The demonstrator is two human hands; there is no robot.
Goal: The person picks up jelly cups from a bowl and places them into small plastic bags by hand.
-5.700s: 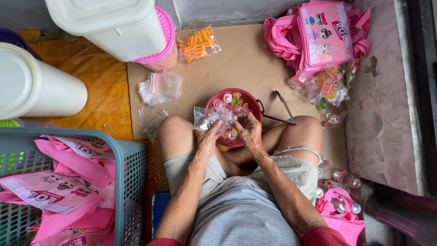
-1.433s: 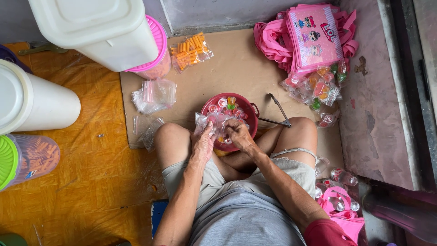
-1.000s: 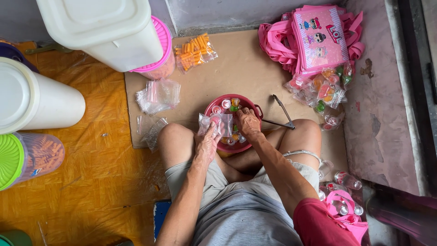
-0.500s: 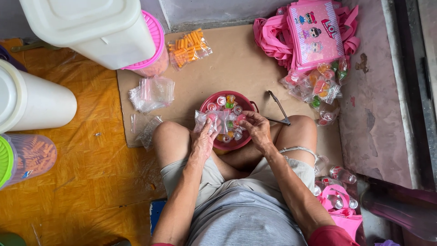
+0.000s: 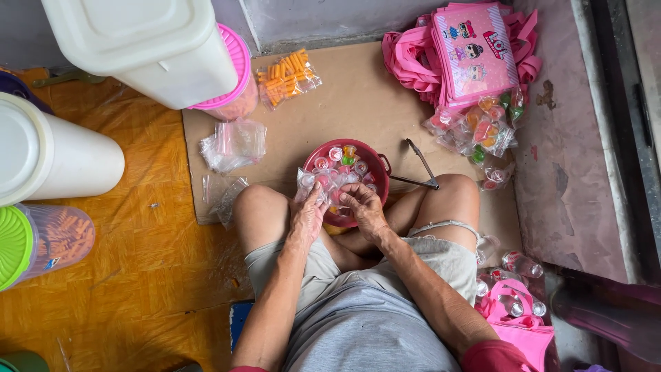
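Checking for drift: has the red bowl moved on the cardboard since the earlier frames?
No. The red bowl sits in the same spot beside the tongs on the cardboard; only the camera shifted.

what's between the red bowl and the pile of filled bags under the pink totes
In the head view, metal tongs lie on the cardboard between the red bowl and the filled bags.

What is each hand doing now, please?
Left hand: closed on the clear plastic bag of jelly cups.
Right hand: gripping the same bag over the red bowl.
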